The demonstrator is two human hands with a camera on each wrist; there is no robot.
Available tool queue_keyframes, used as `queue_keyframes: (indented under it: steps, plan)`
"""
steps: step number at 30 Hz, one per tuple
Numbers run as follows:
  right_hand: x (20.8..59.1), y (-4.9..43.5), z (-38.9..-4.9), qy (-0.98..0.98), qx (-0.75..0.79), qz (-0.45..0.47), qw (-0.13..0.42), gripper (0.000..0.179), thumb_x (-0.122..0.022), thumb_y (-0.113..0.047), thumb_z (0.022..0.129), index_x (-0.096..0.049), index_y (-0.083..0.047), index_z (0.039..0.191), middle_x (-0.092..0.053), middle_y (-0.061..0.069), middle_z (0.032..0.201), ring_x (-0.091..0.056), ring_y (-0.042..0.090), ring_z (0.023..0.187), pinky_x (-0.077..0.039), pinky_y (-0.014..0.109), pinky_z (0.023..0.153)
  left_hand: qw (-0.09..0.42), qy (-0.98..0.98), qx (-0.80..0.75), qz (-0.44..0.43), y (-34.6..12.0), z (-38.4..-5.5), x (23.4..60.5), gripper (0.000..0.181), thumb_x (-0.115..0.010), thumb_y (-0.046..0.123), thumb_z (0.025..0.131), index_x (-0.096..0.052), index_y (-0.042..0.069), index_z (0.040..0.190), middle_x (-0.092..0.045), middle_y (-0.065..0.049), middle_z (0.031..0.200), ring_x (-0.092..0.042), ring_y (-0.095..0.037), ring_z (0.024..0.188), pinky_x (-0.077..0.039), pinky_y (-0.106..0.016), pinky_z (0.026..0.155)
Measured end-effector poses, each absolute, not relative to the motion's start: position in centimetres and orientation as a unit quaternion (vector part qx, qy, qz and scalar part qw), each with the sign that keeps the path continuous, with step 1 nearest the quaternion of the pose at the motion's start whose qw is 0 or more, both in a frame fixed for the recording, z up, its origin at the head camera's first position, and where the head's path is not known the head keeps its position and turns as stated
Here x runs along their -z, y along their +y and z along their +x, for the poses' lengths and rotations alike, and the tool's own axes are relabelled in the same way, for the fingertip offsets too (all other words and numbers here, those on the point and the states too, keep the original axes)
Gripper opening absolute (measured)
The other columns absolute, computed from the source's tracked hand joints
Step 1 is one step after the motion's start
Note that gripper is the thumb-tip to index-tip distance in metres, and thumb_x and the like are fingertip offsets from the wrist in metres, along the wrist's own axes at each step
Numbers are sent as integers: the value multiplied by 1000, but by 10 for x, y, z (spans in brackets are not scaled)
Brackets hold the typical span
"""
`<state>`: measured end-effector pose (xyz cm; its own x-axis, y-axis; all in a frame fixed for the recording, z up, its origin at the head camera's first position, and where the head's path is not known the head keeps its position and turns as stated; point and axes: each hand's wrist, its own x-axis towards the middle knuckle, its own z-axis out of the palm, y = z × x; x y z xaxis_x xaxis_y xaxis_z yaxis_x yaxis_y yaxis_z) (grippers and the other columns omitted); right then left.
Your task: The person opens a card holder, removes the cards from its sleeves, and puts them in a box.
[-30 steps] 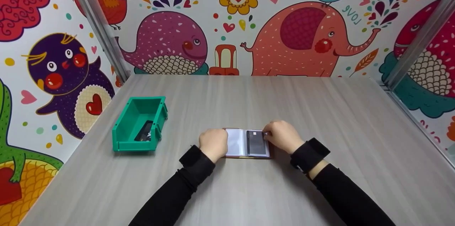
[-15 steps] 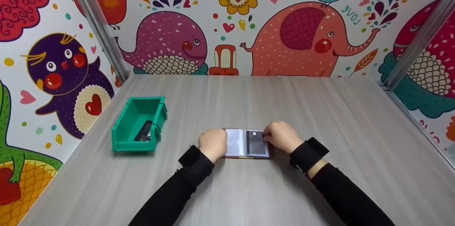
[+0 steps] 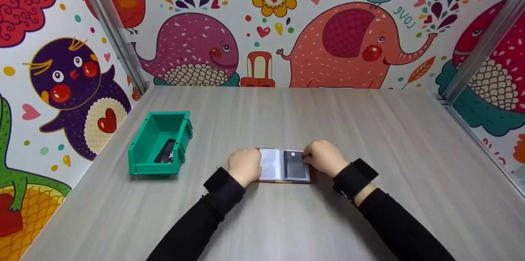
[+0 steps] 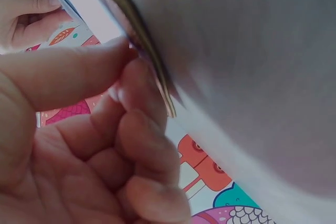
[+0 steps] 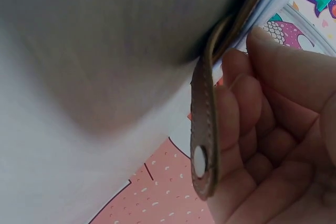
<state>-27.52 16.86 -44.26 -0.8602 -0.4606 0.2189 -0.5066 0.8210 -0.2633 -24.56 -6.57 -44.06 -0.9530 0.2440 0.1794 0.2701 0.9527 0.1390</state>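
Note:
A brown card holder (image 3: 281, 182) lies spread on the table with its clear plastic sleeves showing. In the right sleeve sits a black card (image 3: 295, 164) with a small chip. My left hand (image 3: 245, 166) pinches the holder's left edge between thumb and curled forefinger, as the left wrist view shows. At the opposite edge, my right hand (image 3: 326, 156) pinches the sleeve side with thumb and forefinger. The holder's leather strap (image 5: 203, 124), with a metal snap, hangs beside the right fingers in the right wrist view. The curled hands cover parts of both edges.
A green plastic bin (image 3: 154, 168) stands on the table to the left, with black cards (image 3: 165, 152) inside. Printed cartoon walls and metal posts (image 3: 110, 27) border the wood-grain table (image 3: 336, 117) at the back and sides.

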Motion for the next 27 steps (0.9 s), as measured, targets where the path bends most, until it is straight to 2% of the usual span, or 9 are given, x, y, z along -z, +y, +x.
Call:
queue_keyframes:
  steps: [10, 19, 27]
  plan:
    - [443, 170, -275, -947, -158, 269, 82, 6, -79, 0, 77, -75, -4, 78, -71, 6, 79, -65, 23, 72, -53, 41, 69, 85, -982, 79, -149, -66, -247, 440, 16, -73, 9, 78, -63, 7, 67, -64, -8, 67, -62, -27, 62, -51, -42, 52]
    - [444, 169, -275, -946, -156, 271, 88, 6, -79, 0, 77, -76, -3, 80, -72, 7, 80, -67, 25, 72, -53, 42, 68, 120, -975, 100, -156, -55, -248, 438, 19, -75, 15, 80, -64, 6, 67, -66, -9, 70, -65, -30, 65, -50, -44, 52]
    - [444, 169, -275, -948, -159, 263, 81, 6, -79, 0, 77, -75, -3, 80, -72, 8, 81, -67, 26, 73, -53, 43, 69, 110, -965, 163, -173, -44, -246, 433, 32, -69, 13, 84, -51, 11, 57, -59, -4, 63, -59, -25, 60, -46, -41, 50]
